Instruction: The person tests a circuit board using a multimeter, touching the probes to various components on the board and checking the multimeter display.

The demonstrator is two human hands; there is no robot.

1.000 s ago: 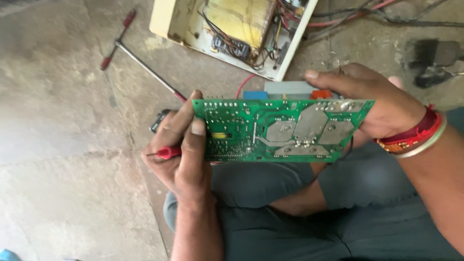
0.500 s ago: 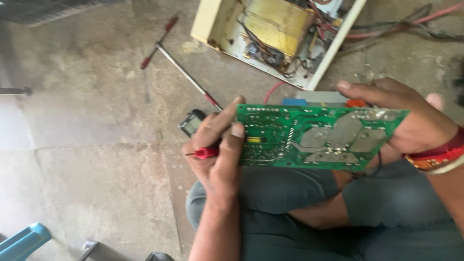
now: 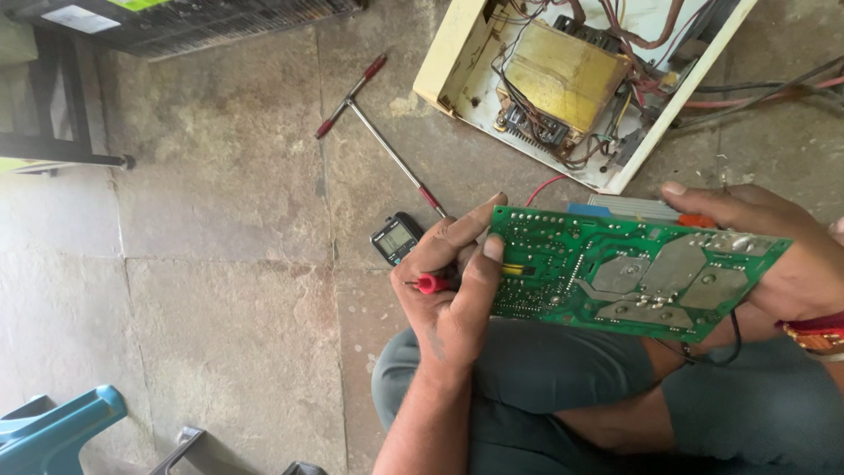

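Note:
I hold a green circuit board (image 3: pixel 633 273) solder side up over my lap. My left hand (image 3: pixel 453 286) grips its left end, thumb on the board, and also pinches a red test probe (image 3: pixel 431 283) between its fingers. My right hand (image 3: pixel 782 255) clasps the board's right end from behind, fingers curled over the top edge. A red and gold bangle (image 3: pixel 813 334) sits on the right wrist. A small black meter with a display (image 3: pixel 396 237) lies on the floor just left of my left hand.
An open cream metal case (image 3: pixel 457 62) with a yellow transformer and wires lies at the top. A red-handled T-shaped wrench (image 3: pixel 378 132) rests on the stone floor. A dark grille (image 3: pixel 176 22) is top left, a teal plastic chair (image 3: pixel 53 431) bottom left.
The view has shifted so the board, hands and case sit further right in frame. My grip on the board and probe is unchanged.

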